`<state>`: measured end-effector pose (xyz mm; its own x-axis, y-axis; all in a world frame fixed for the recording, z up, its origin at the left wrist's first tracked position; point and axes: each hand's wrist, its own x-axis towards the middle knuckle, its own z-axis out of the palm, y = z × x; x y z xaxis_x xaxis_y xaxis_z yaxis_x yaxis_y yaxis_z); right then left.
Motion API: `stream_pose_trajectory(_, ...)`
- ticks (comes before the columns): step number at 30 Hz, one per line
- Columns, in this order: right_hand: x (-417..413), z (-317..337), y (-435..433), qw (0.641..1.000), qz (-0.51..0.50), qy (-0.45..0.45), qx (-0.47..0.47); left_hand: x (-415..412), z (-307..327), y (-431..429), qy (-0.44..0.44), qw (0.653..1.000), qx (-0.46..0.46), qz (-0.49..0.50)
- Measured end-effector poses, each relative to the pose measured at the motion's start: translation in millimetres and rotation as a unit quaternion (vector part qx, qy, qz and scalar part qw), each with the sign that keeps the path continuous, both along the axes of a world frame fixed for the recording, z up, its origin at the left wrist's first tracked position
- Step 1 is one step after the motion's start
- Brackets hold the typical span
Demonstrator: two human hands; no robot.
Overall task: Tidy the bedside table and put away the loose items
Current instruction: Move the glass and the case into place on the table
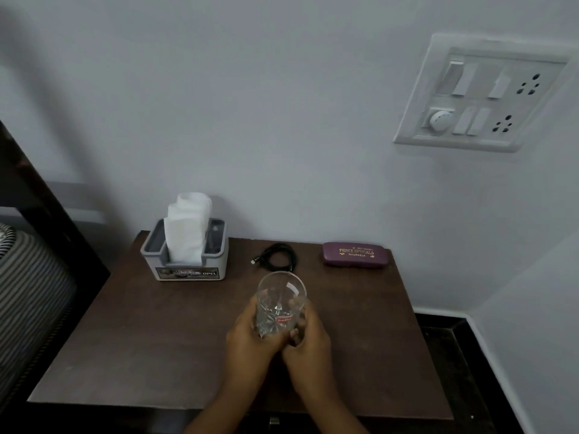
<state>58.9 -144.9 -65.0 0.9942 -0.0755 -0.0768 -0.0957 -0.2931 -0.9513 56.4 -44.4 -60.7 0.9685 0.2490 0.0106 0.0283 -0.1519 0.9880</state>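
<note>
A clear drinking glass [280, 300] with a red label stands upright over the middle of the dark wooden bedside table [156, 339]. My left hand [247, 343] grips its left side and my right hand [308, 343] grips its right side, fingers curled round the lower half. Behind the glass lies a coiled black cable [277, 256]. A purple spectacle case [355, 254] lies at the back right. A grey tissue holder [188, 255] with white tissue sticking up stands at the back left.
The table backs onto a pale wall with a switch and socket panel [479, 95] up right. A striped pillow [31, 292] and dark bed frame [62, 220] lie to the left. Dark floor [451, 355] shows right of the table.
</note>
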Motion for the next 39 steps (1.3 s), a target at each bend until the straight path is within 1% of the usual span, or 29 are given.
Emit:
stream_pose_trajectory(7,0.7,-4.3,19.2,1.000,0.002,0.008,-0.006,-1.5,-4.2,19.3,0.002,1.000,-0.015,0.000)
stream_pose_trajectory(19,0.0,-5.0,122.5,0.998,0.052,-0.009,0.037,-9.9,-11.2,124.9,0.023,0.999,0.000,0.029)
stream_pose_trajectory(24,-1.5,-2.4,151.1,0.998,0.053,-0.035,0.027,-10.7,-9.9,155.3,0.024,0.999,0.013,0.035)
stream_pose_trajectory(27,-0.8,-1.3,161.9,0.997,0.062,-0.043,0.010,-10.3,-11.1,167.8,0.026,0.999,0.015,0.033)
stream_pose_trajectory(31,-1.4,-2.4,173.6,0.996,0.066,-0.052,-0.018,-9.6,-13.1,179.8,0.026,0.999,-0.012,0.029)
stream_pose_trajectory(35,-2.4,-4.6,178.1,0.996,0.068,-0.044,-0.027,-10.9,-8.4,182.0,0.046,0.999,-0.018,0.011)
stream_pose_trajectory(37,-4.5,-6.0,172.6,0.996,0.083,-0.035,-0.029,-15.5,-6.7,177.1,0.058,0.997,-0.047,-0.003)
stream_pose_trajectory(38,-6.0,-6.2,166.4,0.995,0.087,-0.024,-0.031,-20.1,-7.4,173.0,0.064,0.996,-0.058,0.009)
stream_pose_trajectory(39,-7.2,-6.4,156.9,0.996,0.085,-0.015,-0.030,-26.8,-8.3,167.2,0.073,0.995,-0.056,0.045)
